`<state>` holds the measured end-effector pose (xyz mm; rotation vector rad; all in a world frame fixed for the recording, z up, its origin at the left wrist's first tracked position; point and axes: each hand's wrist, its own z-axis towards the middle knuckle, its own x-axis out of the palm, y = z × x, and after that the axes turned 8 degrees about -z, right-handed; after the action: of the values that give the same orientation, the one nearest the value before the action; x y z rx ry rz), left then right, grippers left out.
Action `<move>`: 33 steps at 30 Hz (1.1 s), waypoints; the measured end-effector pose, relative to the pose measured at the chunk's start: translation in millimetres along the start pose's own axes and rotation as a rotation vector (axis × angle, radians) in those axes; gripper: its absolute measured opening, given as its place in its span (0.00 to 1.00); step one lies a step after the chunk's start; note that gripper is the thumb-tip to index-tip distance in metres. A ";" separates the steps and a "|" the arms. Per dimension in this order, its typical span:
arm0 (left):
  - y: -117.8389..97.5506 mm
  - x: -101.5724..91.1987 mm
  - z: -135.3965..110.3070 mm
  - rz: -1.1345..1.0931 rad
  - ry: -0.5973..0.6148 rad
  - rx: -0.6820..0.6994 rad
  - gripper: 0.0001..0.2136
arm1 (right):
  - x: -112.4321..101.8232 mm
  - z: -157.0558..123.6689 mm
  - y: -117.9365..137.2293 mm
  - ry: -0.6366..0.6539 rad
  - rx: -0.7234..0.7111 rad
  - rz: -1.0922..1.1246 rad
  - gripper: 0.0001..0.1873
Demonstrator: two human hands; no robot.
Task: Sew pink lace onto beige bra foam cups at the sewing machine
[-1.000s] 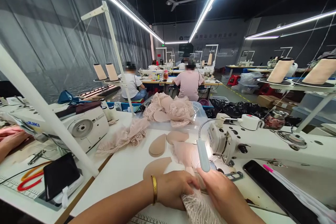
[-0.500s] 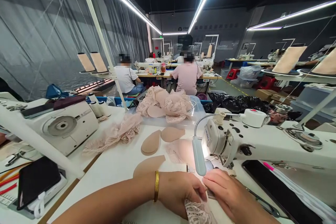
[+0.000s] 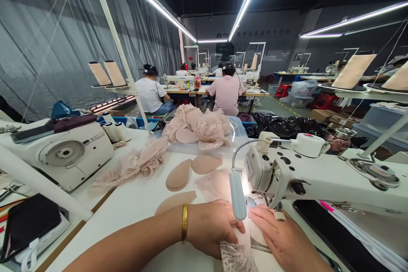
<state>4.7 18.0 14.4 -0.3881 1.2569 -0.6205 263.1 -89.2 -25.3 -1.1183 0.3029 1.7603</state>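
My left hand (image 3: 212, 229), with a gold bangle on the wrist, is closed on a piece of pink lace fabric (image 3: 236, 258) at the near edge of the white table (image 3: 137, 204). My right hand (image 3: 282, 238) lies flat with fingers stretched out on the fabric, just in front of the needle area of the white sewing machine (image 3: 306, 170). The machine's small lamp (image 3: 237, 195) shines above my fingers. Beige foam cups (image 3: 178, 175) lie on the table just beyond my left hand.
A clear bin with a heap of pink lace pieces (image 3: 199, 127) stands at the table's far side. More lace (image 3: 134, 163) lies left. Another sewing machine (image 3: 63, 153) and a black phone (image 3: 28, 223) sit at left. Two people (image 3: 226, 91) sew with their backs turned.
The view has shifted slightly right and down. Both hands have slid the lace forward toward the needle; my right hand has flattened onto it.
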 end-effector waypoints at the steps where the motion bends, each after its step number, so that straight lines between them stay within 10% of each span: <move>1: -0.6 -0.4 0.1 0.010 0.003 -0.005 0.19 | 2.7 -2.8 -0.9 0.009 -0.001 -0.012 0.24; 26: -4.6 -17.8 5.9 0.265 0.109 0.049 0.10 | 7.7 -9.6 -0.6 0.099 0.092 -0.099 0.28; 33: -7.7 -13.7 0.9 0.254 0.119 0.005 0.09 | -14.1 5.3 -0.1 -0.027 -0.119 -0.019 0.25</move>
<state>1.4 20.5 29.5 -0.1846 1.3919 -0.4340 261.5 -94.2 -11.2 -1.1769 0.1725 1.7946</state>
